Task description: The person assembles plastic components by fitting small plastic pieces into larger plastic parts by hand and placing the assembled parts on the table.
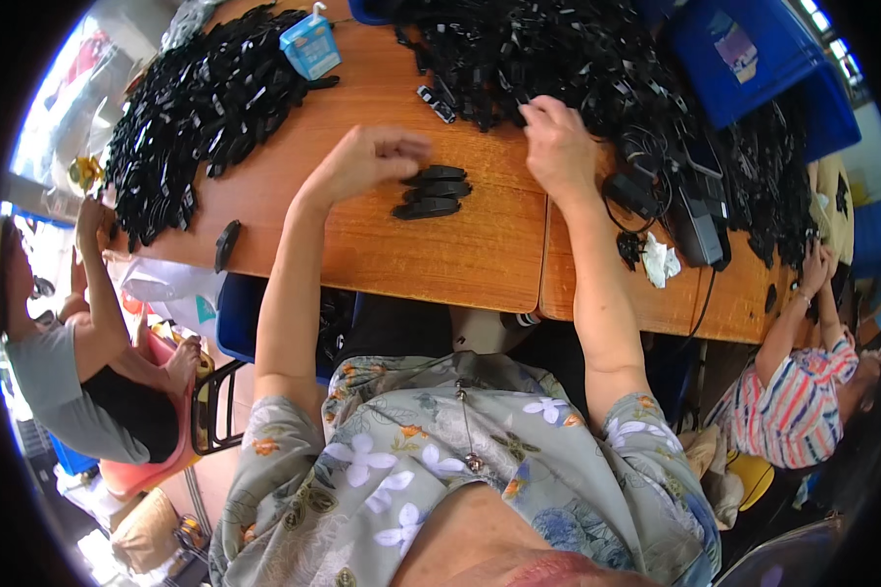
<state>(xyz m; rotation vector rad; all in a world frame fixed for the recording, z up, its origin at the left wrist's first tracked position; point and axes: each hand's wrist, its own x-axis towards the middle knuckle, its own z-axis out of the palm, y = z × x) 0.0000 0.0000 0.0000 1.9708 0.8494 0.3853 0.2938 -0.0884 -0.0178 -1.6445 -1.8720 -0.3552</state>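
My left hand (367, 164) is over the table just left of a few small black plastic pieces (433, 190) lying side by side. Its fingers point right, loosely spread and a little blurred, and I see nothing in them. At the front edge of a big heap of black plastic pieces (548, 49), my right hand (560, 147) has its fingers bent together. Whatever it may hold is too small or hidden to make out. Left of that hand lies a black piece with a silvery part (436, 104).
Another black heap (206, 117) covers the far left, with a blue drink carton (309, 46) beside it. Toward the right are a blue bin (764, 59), a dark adapter-like device (695, 230) with cables and a crumpled tissue (661, 262). Co-workers sit on both sides.
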